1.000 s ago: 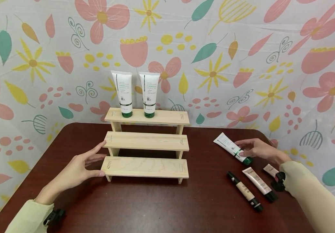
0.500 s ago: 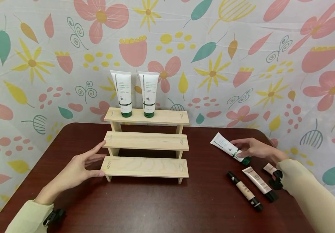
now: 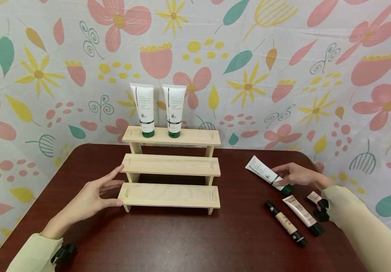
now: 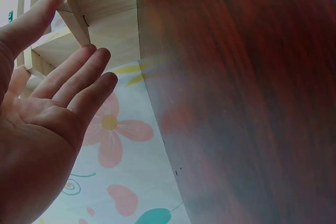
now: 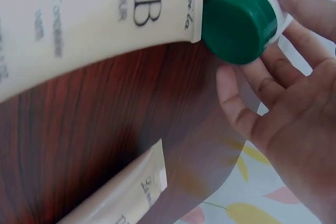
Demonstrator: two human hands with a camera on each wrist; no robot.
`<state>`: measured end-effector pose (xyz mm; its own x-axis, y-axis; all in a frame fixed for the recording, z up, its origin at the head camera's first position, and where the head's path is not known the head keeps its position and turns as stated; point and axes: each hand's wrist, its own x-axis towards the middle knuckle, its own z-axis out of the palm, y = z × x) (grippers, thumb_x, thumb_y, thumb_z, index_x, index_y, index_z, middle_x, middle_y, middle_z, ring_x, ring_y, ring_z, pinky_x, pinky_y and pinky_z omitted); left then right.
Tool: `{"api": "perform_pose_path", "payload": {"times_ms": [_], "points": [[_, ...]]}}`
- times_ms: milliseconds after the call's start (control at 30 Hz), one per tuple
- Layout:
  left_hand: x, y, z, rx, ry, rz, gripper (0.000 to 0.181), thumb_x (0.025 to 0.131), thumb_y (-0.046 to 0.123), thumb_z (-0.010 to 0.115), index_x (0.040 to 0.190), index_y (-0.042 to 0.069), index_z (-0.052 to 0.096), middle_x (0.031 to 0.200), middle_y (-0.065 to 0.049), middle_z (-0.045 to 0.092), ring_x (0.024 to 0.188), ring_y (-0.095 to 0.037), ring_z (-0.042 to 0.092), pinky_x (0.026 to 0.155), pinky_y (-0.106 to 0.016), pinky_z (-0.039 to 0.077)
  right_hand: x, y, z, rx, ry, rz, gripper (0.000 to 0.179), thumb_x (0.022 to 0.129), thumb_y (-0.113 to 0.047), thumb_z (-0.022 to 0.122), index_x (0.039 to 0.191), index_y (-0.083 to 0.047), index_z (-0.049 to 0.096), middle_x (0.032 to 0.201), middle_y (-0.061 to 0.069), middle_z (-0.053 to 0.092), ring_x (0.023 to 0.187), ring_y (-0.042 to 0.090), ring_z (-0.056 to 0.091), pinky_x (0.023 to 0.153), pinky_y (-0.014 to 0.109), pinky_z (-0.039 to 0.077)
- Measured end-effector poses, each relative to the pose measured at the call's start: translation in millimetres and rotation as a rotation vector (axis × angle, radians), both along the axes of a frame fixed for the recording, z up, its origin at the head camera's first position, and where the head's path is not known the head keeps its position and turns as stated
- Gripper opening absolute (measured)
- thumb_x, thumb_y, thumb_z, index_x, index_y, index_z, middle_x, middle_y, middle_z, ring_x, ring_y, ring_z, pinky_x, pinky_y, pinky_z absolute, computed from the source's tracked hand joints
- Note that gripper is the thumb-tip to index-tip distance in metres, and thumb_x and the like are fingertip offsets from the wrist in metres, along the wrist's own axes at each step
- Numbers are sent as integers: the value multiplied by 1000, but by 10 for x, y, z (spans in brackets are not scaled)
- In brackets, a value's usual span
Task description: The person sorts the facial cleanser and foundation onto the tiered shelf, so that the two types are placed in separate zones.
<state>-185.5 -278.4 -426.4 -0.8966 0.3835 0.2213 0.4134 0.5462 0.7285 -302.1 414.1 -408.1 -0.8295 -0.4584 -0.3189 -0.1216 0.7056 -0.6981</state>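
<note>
A white squeeze tube with a green cap [image 3: 264,173] lies slanted at the table's right side. My right hand [image 3: 299,175] pinches it near the cap, thumb on top and fingers on the far side. In the right wrist view, the green cap [image 5: 239,24] faces the camera beside the fingers. On the left, my left hand [image 3: 86,198] touches the end of a three-step wooden display rack [image 3: 169,194], its thumb at the lowest step and index finger at the middle one. Two matching white tubes, a left one [image 3: 144,109] and a right one [image 3: 175,109], stand cap-down on the top step.
Nearer the person on the right lie a beige BB cream tube [image 3: 303,215], a concealer stick with black ends [image 3: 286,223] and a smaller beige tube [image 3: 314,197] partly hidden by the wrist. A flowered cloth [image 3: 195,56] hangs behind the dark red table [image 3: 182,241].
The right hand and the white tube have shifted slightly left over the last second. My left hand, the rack and the standing tubes stay as they were.
</note>
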Motion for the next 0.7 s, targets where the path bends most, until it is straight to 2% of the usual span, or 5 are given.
{"api": "perform_pose_path", "payload": {"times_ms": [67, 200, 300, 467, 700], "points": [[-2, 1, 0, 5, -2, -4, 108, 81, 11, 93, 168, 23, 30, 137, -23, 66, 124, -35, 66, 98, -57, 53, 10, -17, 0, 10, 40, 4, 64, 97, -15, 76, 147, 15, 50, 126, 26, 68, 95, 32, 66, 75, 41, 57], [-7, 4, -13, 13, -7, -11, 107, 82, 12, 92, 168, 24, 30, 136, -23, 66, 123, -36, 67, 98, -57, 53, 12, -35, -17, 6, 99, -18, 60, 97, -12, 76, 145, 15, 52, 101, 21, 68, 85, 28, 64, 72, 34, 54], [-13, 6, -16, 14, -4, -15, 107, 82, 12, 92, 168, 25, 30, 136, -23, 66, 123, -36, 67, 98, -57, 53, 24, -50, -9, -20, 118, -64, 62, 96, -12, 77, 147, 12, 52, 88, 14, 63, 70, 19, 52, 65, 31, 46], [-8, -1, -5, 6, 6, -6, 108, 81, 11, 93, 168, 23, 31, 135, -22, 67, 122, -36, 67, 98, -57, 53, 74, -136, 60, -50, 173, -121, 66, 98, -23, 78, 152, 3, 52, 125, 17, 68, 101, 22, 64, 80, 34, 56], [-3, -7, -19, 3, 7, -5, 107, 82, 13, 93, 168, 24, 31, 135, -22, 67, 122, -36, 67, 97, -56, 54, 132, -277, 99, -106, 210, -156, 65, 99, -25, 77, 153, 0, 53, 131, 17, 66, 108, 20, 64, 85, 32, 56]]}}
